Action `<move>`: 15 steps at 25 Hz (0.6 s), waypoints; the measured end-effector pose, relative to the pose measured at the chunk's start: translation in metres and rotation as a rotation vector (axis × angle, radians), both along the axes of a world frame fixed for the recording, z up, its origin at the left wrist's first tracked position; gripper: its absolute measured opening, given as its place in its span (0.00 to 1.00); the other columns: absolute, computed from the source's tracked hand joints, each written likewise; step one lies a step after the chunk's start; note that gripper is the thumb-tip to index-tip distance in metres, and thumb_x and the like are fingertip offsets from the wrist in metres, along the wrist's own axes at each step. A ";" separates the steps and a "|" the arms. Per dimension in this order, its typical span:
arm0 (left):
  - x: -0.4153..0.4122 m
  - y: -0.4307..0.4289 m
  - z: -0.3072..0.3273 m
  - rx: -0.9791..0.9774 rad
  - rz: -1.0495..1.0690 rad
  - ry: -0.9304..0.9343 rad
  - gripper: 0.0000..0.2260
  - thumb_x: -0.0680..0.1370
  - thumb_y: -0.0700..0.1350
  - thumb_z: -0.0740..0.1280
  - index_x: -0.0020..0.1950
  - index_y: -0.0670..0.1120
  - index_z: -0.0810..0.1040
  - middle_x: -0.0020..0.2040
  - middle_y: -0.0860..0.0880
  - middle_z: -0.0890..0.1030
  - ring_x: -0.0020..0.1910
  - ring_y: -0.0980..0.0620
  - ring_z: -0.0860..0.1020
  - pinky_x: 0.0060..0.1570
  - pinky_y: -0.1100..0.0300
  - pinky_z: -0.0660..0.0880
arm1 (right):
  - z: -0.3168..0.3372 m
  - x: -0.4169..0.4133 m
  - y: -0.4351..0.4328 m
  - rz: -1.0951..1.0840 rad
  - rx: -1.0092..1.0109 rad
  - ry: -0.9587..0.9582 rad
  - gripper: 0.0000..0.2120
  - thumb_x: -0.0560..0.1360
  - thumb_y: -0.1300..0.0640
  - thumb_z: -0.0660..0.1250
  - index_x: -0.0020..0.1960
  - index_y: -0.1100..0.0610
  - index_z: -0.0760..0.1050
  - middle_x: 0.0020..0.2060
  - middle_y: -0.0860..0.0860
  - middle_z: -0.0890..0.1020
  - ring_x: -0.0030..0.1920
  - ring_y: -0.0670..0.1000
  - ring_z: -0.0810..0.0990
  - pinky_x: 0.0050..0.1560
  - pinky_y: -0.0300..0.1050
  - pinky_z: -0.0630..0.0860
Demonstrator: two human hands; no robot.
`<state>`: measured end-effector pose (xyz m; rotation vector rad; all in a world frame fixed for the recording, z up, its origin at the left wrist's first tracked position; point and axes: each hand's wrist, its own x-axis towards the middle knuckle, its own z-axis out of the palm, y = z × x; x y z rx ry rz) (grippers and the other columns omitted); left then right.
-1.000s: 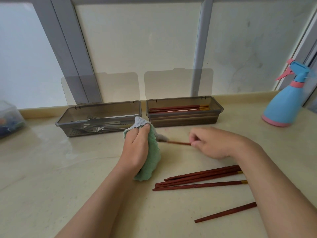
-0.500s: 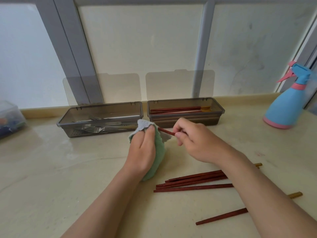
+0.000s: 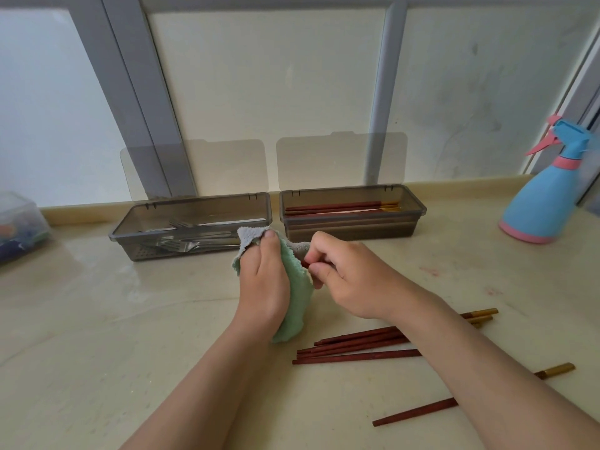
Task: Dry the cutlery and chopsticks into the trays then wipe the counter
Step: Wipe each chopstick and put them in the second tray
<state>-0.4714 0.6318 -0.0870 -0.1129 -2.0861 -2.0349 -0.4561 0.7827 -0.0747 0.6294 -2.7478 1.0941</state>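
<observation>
From the head camera, the left hand (image 3: 263,280) is wrapping its curled fingers round a green cloth (image 3: 293,280), thumb pressing the grey corner on top. The right hand (image 3: 350,277) is pinching a red chopstick (image 3: 305,264) right at the cloth's edge; nearly all of the stick is hidden inside the fold. To dry it well, the left hand should probably be squeezing firmly while the right is drawing the stick straight through, turning it a little.

More chopsticks (image 3: 357,344) are lying loose on the counter (image 3: 97,319) under the right forearm. Others are lying in the right tray (image 3: 350,232) just beyond the hands. The left tray (image 3: 201,199) beside it is holding forks.

The pale stone counter is shining with damp patches. A blue spray bottle (image 3: 545,203) is standing far right by the window, and a plastic box (image 3: 19,219) is sitting far left.
</observation>
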 end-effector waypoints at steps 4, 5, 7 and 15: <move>0.004 0.002 0.005 -0.010 -0.034 0.023 0.25 0.86 0.43 0.52 0.28 0.46 0.65 0.20 0.55 0.69 0.22 0.60 0.68 0.26 0.66 0.67 | -0.008 -0.002 -0.005 0.002 -0.042 0.067 0.05 0.82 0.61 0.62 0.48 0.54 0.72 0.40 0.50 0.81 0.42 0.51 0.80 0.43 0.54 0.77; 0.002 0.002 0.003 -0.020 -0.037 0.024 0.24 0.86 0.45 0.53 0.29 0.46 0.65 0.21 0.56 0.69 0.23 0.59 0.68 0.26 0.65 0.67 | -0.009 -0.002 -0.006 0.004 -0.045 0.086 0.04 0.82 0.62 0.62 0.48 0.55 0.72 0.39 0.50 0.80 0.41 0.51 0.79 0.41 0.53 0.77; 0.001 0.002 0.000 -0.054 -0.041 -0.001 0.23 0.86 0.46 0.54 0.31 0.46 0.67 0.23 0.56 0.69 0.25 0.58 0.68 0.29 0.63 0.67 | -0.010 -0.002 -0.008 0.005 -0.054 0.111 0.04 0.82 0.62 0.62 0.49 0.56 0.72 0.37 0.49 0.78 0.36 0.48 0.76 0.36 0.48 0.73; -0.015 -0.018 0.013 0.056 0.146 -0.020 0.23 0.85 0.47 0.53 0.40 0.45 0.83 0.35 0.49 0.83 0.33 0.55 0.79 0.33 0.65 0.74 | -0.002 -0.006 0.006 -0.066 0.052 -0.041 0.05 0.84 0.52 0.59 0.58 0.49 0.72 0.41 0.51 0.83 0.43 0.51 0.83 0.45 0.55 0.81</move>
